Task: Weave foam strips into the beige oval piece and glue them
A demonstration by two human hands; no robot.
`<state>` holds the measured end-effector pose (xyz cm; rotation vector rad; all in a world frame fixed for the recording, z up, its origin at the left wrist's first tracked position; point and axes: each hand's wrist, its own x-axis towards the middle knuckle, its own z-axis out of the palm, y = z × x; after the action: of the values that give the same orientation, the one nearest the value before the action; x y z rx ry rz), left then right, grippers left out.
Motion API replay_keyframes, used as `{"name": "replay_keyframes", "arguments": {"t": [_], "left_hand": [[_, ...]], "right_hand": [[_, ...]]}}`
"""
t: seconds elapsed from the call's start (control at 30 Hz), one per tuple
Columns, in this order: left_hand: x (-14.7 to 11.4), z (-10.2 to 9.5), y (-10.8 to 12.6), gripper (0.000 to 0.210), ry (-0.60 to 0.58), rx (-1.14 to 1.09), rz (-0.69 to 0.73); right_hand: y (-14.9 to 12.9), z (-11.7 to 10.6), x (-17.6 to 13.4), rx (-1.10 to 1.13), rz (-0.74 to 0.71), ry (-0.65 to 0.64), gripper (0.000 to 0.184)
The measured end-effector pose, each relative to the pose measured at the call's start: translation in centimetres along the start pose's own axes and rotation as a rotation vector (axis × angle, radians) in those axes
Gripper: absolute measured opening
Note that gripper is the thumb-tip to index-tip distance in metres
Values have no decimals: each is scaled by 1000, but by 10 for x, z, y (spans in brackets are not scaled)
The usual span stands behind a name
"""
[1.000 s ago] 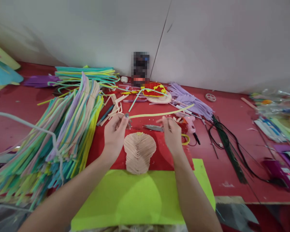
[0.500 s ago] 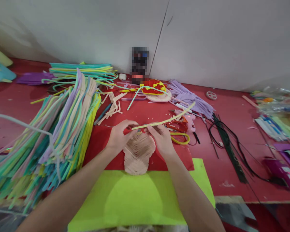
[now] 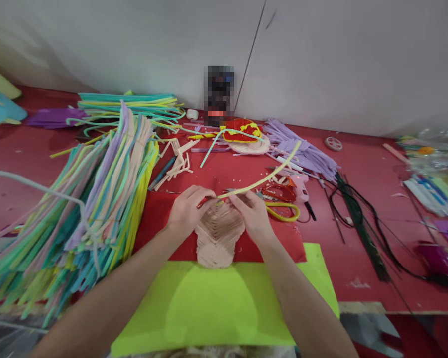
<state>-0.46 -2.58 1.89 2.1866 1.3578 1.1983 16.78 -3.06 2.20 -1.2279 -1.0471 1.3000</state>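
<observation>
A pale yellow pipe cleaner [image 3: 263, 181] curves up to the right from between my hands. My right hand [image 3: 254, 216] pinches it near its lower end. My left hand [image 3: 188, 211] is closed at that same end, its fingertips meeting the strip; the exact grip is partly hidden. Right beneath both hands lies a beige and brown shape [image 3: 216, 243] made of pipe cleaners laid side by side in a V pattern. Its upper edge is partly covered by my fingers. It rests on a red sheet [image 3: 160, 209], over a lime green sheet [image 3: 209, 303].
Bundled multicoloured pipe cleaners [image 3: 108, 189] fill the left side. Beige offcuts [image 3: 179, 159] lie behind my hands. To the right are yellow-handled scissors [image 3: 283, 211], a pink glue gun [image 3: 301, 189], lilac pipe cleaners [image 3: 302, 146] and a black cable [image 3: 381, 238]. A blurred-out phone-like object [image 3: 219, 94] stands by the wall.
The yellow pipe cleaner's lower end has shifted right relative to my left fingers, and its free end tilts up more steeply. My hands stay over the beige shape; the view has shifted slightly.
</observation>
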Motion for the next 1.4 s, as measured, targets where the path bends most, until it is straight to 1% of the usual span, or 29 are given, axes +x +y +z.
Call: {"name": "replay_keyframes", "arguments": {"t": [0.17, 0.3, 0.43, 0.53, 0.6, 0.67, 0.77, 0.8, 0.87, 0.97, 1.03, 1.1, 1.17, 1.27, 1.4], "left_hand": [[-1, 3, -4, 12, -15, 43, 112], [-2, 5, -5, 16, -32, 52, 151], [-1, 5, -5, 13, -13, 44, 204], [0, 4, -8, 10, 5, 19, 280], [0, 3, -10, 8, -29, 3, 339], [0, 3, -11, 8, -98, -19, 390], [0, 3, -13, 9, -182, -55, 409], [0, 3, -13, 9, -190, -60, 390], [0, 4, -12, 10, -181, -48, 306], [2, 3, -11, 15, -138, 20, 93], [4, 2, -10, 12, -80, 72, -58], [5, 2, -10, 13, -43, 100, -163], [5, 3, -10, 16, -53, 83, -199], [3, 7, -9, 17, -92, -28, -218], [0, 11, -6, 17, -127, -135, -260]], "right_hand": [[-1, 3, -1, -40, -10, -13, 11], [1, 1, 1, -35, -3, -2, 16], [2, -1, 2, -73, -17, -18, 17], [3, -2, 3, -94, -35, -38, 16], [4, -4, 3, -104, -30, -66, 15], [5, -6, 5, -116, -6, -114, 15], [5, -10, 6, -133, 18, -188, 14], [4, -10, 6, -134, 18, -195, 13], [4, -12, 7, -120, 13, -168, 14], [4, -14, 8, -82, -2, -42, 15], [5, -16, 9, -46, 3, 46, 18], [7, -18, 10, -7, 17, 90, 20], [8, -18, 11, 19, 26, 87, 21], [9, -16, 10, 33, 30, 64, 21], [7, -9, 7, -21, 4, 9, 17]]}}
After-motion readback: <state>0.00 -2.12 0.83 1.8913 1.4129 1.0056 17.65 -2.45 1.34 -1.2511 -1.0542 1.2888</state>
